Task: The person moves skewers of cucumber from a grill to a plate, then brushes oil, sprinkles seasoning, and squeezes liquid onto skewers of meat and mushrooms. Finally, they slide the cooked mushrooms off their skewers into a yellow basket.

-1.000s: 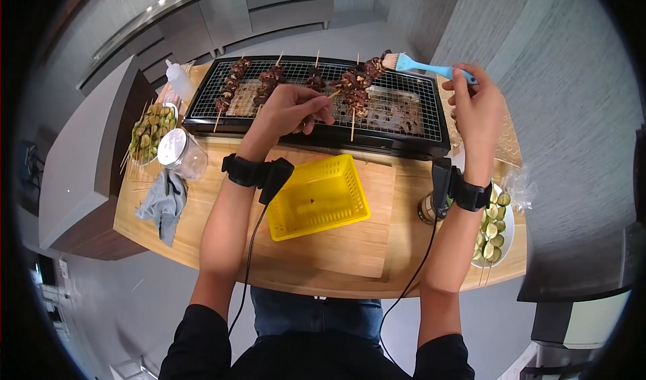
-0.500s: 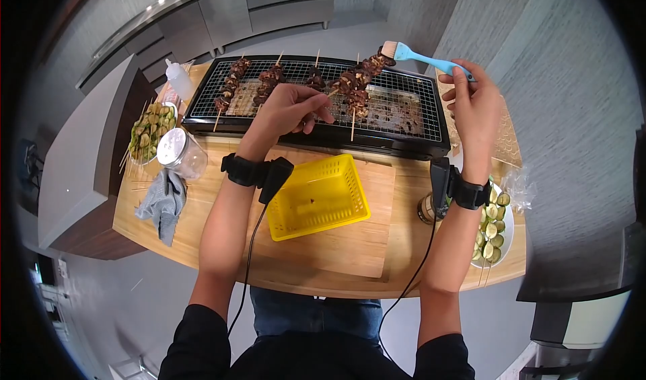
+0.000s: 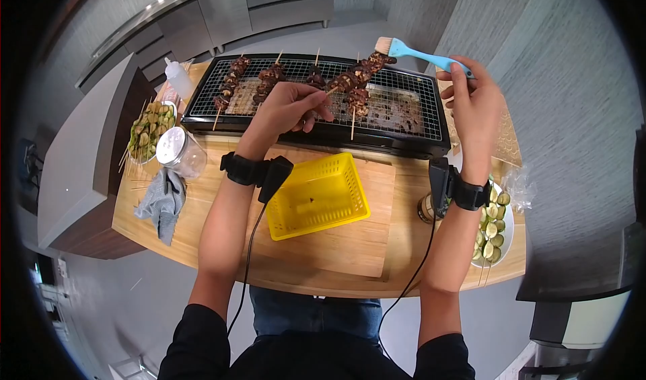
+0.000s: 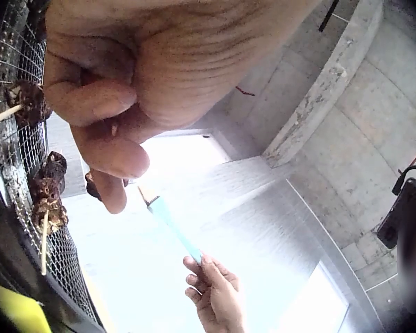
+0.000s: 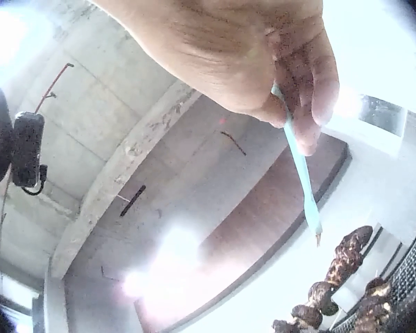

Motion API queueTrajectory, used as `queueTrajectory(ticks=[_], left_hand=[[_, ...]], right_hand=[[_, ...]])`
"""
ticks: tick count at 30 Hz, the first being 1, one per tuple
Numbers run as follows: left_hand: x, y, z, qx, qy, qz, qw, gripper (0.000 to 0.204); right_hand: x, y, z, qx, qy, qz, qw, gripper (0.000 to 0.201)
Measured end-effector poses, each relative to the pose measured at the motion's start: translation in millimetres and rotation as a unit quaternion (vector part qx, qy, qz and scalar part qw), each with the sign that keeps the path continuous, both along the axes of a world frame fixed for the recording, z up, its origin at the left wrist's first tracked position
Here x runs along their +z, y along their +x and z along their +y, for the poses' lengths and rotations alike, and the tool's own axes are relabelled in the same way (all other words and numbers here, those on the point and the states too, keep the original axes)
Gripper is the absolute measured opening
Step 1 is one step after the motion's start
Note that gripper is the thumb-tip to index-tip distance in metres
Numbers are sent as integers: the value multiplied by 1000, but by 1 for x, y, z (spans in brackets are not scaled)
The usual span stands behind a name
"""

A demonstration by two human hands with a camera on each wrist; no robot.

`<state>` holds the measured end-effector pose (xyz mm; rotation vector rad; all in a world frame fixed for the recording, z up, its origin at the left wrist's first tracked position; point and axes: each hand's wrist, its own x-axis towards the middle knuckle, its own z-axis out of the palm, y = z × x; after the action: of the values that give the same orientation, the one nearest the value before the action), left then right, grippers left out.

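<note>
In the head view my left hand (image 3: 293, 111) pinches the near end of a meat skewer (image 3: 378, 60), which slants up to the right over the black grill (image 3: 410, 97). My right hand (image 3: 476, 104) holds a light-blue basting brush (image 3: 424, 56) by the end of its handle. The pale bristles are right at the skewer's far tip. Other meat skewers lie on the wire mesh: one (image 3: 358, 103) under the held one, and more to the left (image 3: 231, 84). In the right wrist view the brush handle (image 5: 299, 163) runs down from the fingers towards the meat.
A yellow basket (image 3: 316, 202) stands on a wooden board before the grill. Left are a plate of vegetable skewers (image 3: 151, 131), a lidded jar (image 3: 192, 159), a grey cloth (image 3: 163, 205) and a squeeze bottle (image 3: 178, 81). Right are zucchini skewers (image 3: 494, 229) and a small jar (image 3: 426, 209).
The brush has risen and shifted a little left, its bristles now above the skewer's far tip rather than beside it. The held skewer has moved only slightly.
</note>
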<state>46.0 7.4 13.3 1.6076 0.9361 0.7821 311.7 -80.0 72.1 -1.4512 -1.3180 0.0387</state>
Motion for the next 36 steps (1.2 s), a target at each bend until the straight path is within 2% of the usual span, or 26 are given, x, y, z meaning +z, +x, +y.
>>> queueTrajectory(ticks=[4, 6, 13, 18, 22, 28, 31, 33, 36], left_hand=[[0, 0, 0, -6, -2, -8, 1000, 26], [0, 0, 1, -6, -4, -11, 1000, 27], [-3, -2, 3, -13, -7, -22, 1000, 29], [-2, -1, 2, -15, -13, -21, 1000, 29], [-2, -2, 2, -16, -14, -30, 999, 30], [-2, -2, 2, -25, -22, -46, 998, 30], [-4, -3, 3, -24, -23, -46, 998, 29], [-4, -3, 3, -26, -21, -48, 998, 29], [-4, -2, 3, -31, -17, -43, 998, 29]], right_hand=[[-7, 1, 5, 6, -10, -2, 1000, 24], [-6, 3, 4, -27, -29, -36, 999, 24], [-3, 6, 0, -46, -34, -36, 998, 24], [-3, -1, 2, 6, -7, 2, 1000, 25], [-4, -1, 3, 10, -21, -5, 1000, 25], [0, 4, -1, -39, -44, -32, 998, 23], [-1, -1, 0, -9, -21, 7, 1000, 23], [-4, -4, 3, 43, -3, 29, 999, 22], [-4, -11, 2, 62, -16, 20, 998, 22]])
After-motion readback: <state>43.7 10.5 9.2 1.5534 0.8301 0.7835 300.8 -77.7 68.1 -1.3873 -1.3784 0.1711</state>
